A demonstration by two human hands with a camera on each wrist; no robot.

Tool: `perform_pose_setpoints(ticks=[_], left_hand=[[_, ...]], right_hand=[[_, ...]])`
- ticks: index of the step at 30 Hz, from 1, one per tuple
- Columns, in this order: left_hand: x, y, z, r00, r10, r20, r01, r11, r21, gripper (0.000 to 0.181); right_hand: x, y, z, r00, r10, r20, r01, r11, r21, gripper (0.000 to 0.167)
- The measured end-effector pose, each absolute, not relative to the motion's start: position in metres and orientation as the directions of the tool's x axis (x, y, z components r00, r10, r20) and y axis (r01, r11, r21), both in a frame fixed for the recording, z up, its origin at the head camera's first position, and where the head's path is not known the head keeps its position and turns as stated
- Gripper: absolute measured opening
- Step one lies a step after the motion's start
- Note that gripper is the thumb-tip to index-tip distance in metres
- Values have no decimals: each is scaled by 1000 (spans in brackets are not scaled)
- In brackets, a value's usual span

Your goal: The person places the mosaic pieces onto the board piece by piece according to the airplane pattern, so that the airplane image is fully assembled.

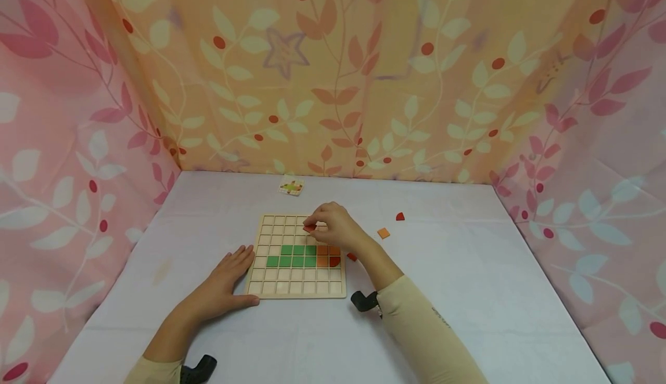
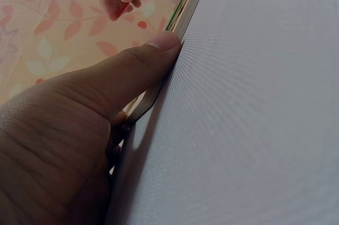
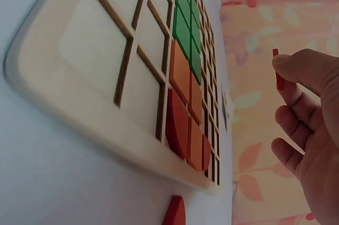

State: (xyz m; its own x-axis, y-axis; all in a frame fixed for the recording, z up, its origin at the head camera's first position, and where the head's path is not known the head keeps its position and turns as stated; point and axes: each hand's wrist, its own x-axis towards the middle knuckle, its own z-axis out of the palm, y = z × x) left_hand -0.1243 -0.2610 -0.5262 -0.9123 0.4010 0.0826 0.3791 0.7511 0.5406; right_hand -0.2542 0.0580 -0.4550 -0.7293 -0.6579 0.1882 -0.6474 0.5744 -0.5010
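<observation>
A wooden grid board (image 1: pixel 296 298) lies flat on the white table. Green square tiles (image 1: pixel 298 261) fill part of two rows, followed to the right by orange tiles (image 1: pixel 322 261). Red round-edged pieces (image 3: pixel 177 125) sit in cells at the right end. Above the board's upper part, my right hand (image 1: pixel 338 228) pinches a small red piece (image 3: pixel 278 70) between thumb and fingers, apart from the grid. My left hand (image 1: pixel 226 284) rests at the board's left side with fingers extended; its thumb (image 2: pixel 143 66) touches the board's edge.
Right of the board lie a loose orange square tile (image 1: pixel 383 233), a red round-edged piece (image 1: pixel 400 217) and another red piece (image 1: pixel 352 257) near my right forearm. A small patterned card (image 1: pixel 291 186) lies behind the board. Floral curtains (image 1: pixel 333 83) enclose the table's back and sides.
</observation>
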Motion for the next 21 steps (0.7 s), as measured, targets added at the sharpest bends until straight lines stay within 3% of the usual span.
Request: perform_pose_setpoints(ticks=[21], left_hand=[[-126, -260, -525, -918, 394, 41, 351, 759, 548, 113]], right_hand=[[-248, 13, -464, -647, -738, 194, -725, 515, -457, 22]])
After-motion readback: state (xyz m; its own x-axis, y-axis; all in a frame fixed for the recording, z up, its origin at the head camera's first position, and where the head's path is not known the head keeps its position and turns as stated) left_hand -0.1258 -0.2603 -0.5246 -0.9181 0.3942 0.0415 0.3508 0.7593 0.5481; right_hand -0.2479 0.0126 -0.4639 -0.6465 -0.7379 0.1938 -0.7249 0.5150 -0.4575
